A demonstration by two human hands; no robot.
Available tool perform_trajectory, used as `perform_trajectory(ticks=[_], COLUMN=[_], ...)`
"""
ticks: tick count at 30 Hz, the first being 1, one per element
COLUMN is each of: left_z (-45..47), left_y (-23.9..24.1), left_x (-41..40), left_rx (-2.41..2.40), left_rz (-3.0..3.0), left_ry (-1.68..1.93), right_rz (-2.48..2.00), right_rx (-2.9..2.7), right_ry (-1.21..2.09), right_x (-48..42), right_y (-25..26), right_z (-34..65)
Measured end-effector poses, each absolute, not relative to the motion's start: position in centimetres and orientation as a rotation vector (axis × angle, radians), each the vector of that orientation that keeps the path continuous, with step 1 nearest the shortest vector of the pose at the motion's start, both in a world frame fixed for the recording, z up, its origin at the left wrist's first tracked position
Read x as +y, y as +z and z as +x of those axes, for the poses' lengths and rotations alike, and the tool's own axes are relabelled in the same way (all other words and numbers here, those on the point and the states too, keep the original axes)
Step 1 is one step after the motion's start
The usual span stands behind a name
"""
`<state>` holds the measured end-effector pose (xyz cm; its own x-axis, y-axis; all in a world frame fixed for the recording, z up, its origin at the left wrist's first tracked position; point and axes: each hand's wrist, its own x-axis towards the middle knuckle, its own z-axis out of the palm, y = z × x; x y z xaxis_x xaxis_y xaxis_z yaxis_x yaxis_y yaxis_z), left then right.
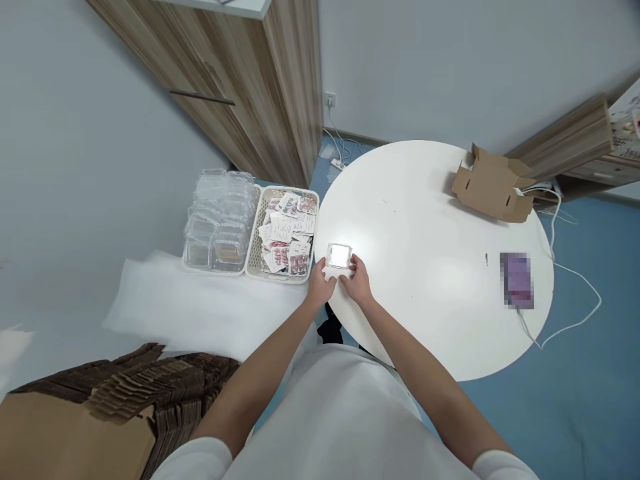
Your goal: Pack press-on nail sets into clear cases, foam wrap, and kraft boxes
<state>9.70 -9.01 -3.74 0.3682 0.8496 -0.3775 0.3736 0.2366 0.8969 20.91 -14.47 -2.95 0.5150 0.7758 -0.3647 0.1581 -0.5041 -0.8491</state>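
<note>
At the near left edge of the white round table point(430, 200) is a small clear plastic box point(339, 256) with a bright white face. My left hand point(320, 285) is closed at its left near corner, thumb pointing inward. On the opposite side, the fingers of my right hand point(358, 283) curl against the box's right edge. Just left of my hands stands a white basket point(254, 260) filled with printed cards and small packs point(287, 233). Next to it, a second basket holds stacked clear plastic boxes point(220, 220).
An opened brown cardboard box point(493, 187) lies at the table's far right. Nearer me is a blurred purple item point(517, 280) with a white cable point(583, 325). White sheets point(185, 307) and stacked folded cardboard point(170, 387) lie to my left. A wooden cabinet point(255, 80) stands behind the baskets.
</note>
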Motion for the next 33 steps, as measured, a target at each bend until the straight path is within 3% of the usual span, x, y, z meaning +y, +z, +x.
perform_trajectory(ticks=[9,22,33], left_z=[8.8,4.8,-2.1], left_y=[-3.3,1.5,3.0], left_x=[-11.8,-23.6,-25.2], left_rx=[1.275,1.409,1.754], left_rz=[1.415,1.381,1.479], left_ry=[0.478,0.551,0.685], right_rz=[-1.885,-1.780,-1.602], right_rx=[-0.796,-1.013,-1.600], right_ry=[1.089,1.254,1.307], right_x=[-17.8,-27.4,-22.2], right_y=[-2.1,0.1,-0.1], right_z=[21.6,23.9,17.0])
